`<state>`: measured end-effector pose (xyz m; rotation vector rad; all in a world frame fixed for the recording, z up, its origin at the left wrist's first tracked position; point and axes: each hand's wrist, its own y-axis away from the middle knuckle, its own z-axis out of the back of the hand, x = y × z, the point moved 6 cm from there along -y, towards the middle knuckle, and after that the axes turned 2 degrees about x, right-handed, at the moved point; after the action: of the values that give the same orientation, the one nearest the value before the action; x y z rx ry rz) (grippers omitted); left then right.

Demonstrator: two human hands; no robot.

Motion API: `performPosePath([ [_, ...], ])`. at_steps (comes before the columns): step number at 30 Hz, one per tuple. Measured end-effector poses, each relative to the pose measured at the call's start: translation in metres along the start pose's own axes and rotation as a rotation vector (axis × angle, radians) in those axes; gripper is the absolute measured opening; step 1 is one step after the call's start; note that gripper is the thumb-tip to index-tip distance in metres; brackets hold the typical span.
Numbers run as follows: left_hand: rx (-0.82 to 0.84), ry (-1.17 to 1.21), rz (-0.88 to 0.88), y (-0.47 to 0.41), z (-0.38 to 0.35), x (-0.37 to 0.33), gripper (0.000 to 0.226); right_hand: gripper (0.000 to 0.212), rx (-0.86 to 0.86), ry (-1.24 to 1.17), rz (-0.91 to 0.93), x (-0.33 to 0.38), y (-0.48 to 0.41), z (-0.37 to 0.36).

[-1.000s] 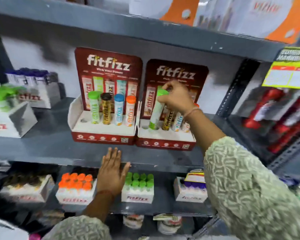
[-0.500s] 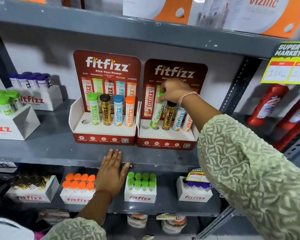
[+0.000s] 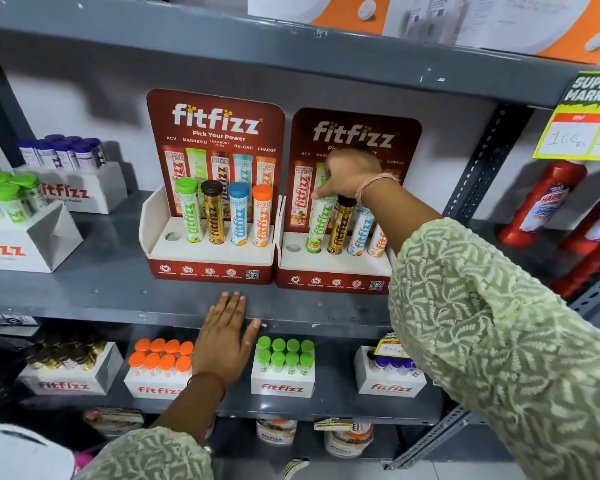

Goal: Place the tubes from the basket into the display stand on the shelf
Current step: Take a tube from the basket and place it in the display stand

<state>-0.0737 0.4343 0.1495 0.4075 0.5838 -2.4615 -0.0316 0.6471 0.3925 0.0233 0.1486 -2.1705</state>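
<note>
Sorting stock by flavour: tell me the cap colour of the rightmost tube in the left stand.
Orange cap, head view.

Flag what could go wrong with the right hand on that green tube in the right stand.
1. The green tube leans left while the right hand covers its cap; pressing down could jam it against the hole's edge or tip it out.
2. The black-capped tube stands right beside it under the wrist; a sideways nudge might knock it over.
3. The right stand looks like light card and may slide.

Pale green leaf-patterned sleeves (image 3: pixel 499 341); thread bracelets (image 3: pixel 378 183) at both wrists.
</note>
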Motion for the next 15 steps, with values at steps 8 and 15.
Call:
performPosePath([
  [8,-0.011,-0.003,-0.013,0.000,0.000,-0.001,0.093,0.057,-0.016,0.117,-0.020,0.002,-0.002,-0.019],
  [15,-0.058,0.072,-0.063,0.005,0.021,0.001,0.083,0.060,-0.425,-0.194,-0.023,0.005,0.028,-0.017],
])
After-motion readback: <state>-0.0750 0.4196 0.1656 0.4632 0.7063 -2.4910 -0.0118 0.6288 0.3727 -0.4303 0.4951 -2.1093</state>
